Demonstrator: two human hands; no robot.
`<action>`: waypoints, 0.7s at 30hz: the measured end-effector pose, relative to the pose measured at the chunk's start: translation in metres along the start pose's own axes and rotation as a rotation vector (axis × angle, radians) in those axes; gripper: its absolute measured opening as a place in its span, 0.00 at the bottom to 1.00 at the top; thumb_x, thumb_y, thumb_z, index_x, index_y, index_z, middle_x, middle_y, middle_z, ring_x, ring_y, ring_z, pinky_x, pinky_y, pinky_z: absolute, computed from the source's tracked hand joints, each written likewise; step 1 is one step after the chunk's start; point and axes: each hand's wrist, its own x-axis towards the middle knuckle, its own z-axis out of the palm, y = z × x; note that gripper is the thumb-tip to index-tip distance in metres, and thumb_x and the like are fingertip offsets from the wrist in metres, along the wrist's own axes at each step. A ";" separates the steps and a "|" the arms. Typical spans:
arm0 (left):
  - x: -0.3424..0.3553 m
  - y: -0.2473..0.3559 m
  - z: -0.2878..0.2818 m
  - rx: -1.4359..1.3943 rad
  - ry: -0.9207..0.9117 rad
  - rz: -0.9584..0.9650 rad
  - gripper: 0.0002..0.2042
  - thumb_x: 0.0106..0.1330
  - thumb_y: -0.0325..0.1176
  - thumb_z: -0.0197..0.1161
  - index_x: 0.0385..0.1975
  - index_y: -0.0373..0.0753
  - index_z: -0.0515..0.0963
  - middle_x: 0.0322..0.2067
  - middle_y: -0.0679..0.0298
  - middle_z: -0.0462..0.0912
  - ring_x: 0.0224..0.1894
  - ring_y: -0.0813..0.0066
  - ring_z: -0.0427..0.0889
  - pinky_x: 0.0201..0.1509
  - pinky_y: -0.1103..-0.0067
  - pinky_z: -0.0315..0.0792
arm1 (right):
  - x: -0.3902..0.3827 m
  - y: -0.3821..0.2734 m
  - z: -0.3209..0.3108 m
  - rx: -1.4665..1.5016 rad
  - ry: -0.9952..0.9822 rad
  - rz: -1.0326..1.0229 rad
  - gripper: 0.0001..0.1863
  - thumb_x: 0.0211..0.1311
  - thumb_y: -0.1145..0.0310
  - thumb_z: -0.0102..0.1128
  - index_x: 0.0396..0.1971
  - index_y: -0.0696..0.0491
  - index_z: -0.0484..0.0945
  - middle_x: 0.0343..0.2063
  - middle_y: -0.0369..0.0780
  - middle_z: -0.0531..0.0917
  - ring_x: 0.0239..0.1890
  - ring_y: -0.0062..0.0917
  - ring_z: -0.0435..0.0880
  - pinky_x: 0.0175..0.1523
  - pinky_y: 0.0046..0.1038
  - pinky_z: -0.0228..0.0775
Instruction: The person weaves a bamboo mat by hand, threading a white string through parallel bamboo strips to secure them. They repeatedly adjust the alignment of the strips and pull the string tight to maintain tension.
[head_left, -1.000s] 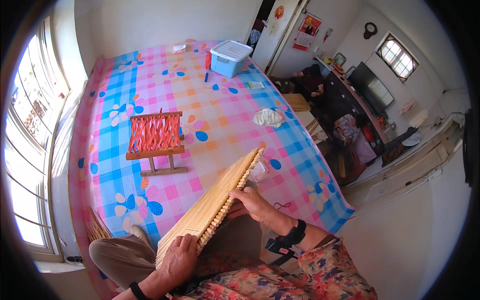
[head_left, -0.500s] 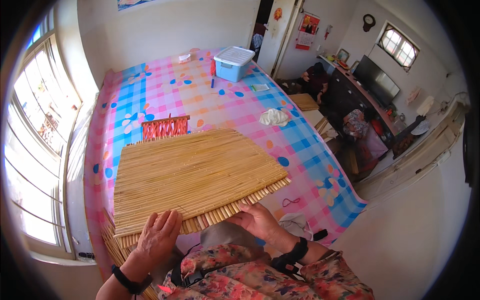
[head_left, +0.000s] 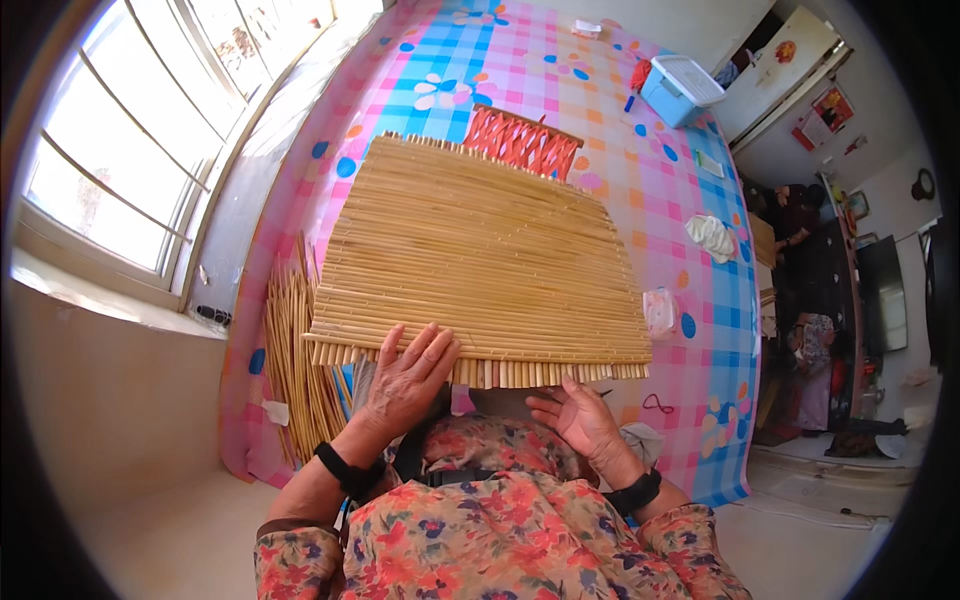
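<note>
A straw-coloured mat of thin reed stalks bound in rows (head_left: 480, 260) lies before me, its cut stalk ends forming a thick near edge. My left hand (head_left: 408, 385) rests with fingers flat and slightly apart on the mat's near edge, left of centre. At that same edge, to the right, my right hand (head_left: 585, 420) has its fingers apart; one fingertip touches the stalk ends and the others hang just below. Beyond the mat's far side, a wooden bar with red woven strands (head_left: 525, 140) is partly covered by the mat.
Loose reed stalks (head_left: 290, 350) lie at the left by the window. On the checked, flowered sheet (head_left: 400, 80) are a blue lidded box (head_left: 680, 92), a white cloth (head_left: 710, 238), a pink-white packet (head_left: 660, 314) and a dark cord loop (head_left: 657, 403). Other people sit at the far right.
My view has tilted down and swung, so the mat appears further right and more level. My right hand has loosened from the edge it held; my left hand stays on the mat.
</note>
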 end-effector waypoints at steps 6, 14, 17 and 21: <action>-0.002 -0.002 0.005 -0.018 0.023 -0.001 0.24 0.59 0.29 0.56 0.59 0.40 0.75 0.62 0.63 0.74 0.68 0.65 0.69 0.75 0.56 0.49 | -0.032 -0.046 0.036 -1.227 0.021 -0.015 0.11 0.72 0.67 0.56 0.47 0.58 0.80 0.37 0.40 0.84 0.33 0.22 0.86 0.35 0.20 0.78; 0.003 -0.002 0.010 -0.037 0.044 0.032 0.23 0.59 0.31 0.57 0.57 0.44 0.76 0.62 0.65 0.74 0.68 0.68 0.69 0.76 0.59 0.49 | 0.007 -0.056 0.097 -1.402 -0.040 -0.467 0.07 0.67 0.71 0.61 0.38 0.59 0.81 0.31 0.41 0.82 0.32 0.24 0.82 0.37 0.26 0.73; 0.005 0.002 0.007 -0.025 0.039 0.016 0.23 0.59 0.31 0.57 0.57 0.45 0.77 0.62 0.66 0.74 0.68 0.69 0.69 0.76 0.59 0.49 | 0.027 -0.050 0.096 -1.482 -0.163 -0.562 0.07 0.66 0.70 0.61 0.37 0.58 0.81 0.32 0.43 0.82 0.34 0.33 0.82 0.41 0.30 0.73; 0.002 0.004 0.007 -0.022 0.044 -0.008 0.22 0.60 0.32 0.56 0.57 0.45 0.77 0.62 0.66 0.74 0.68 0.69 0.69 0.76 0.59 0.48 | 0.037 -0.049 0.104 -1.555 -0.232 -0.650 0.08 0.65 0.68 0.62 0.38 0.56 0.81 0.33 0.43 0.82 0.35 0.37 0.83 0.40 0.33 0.75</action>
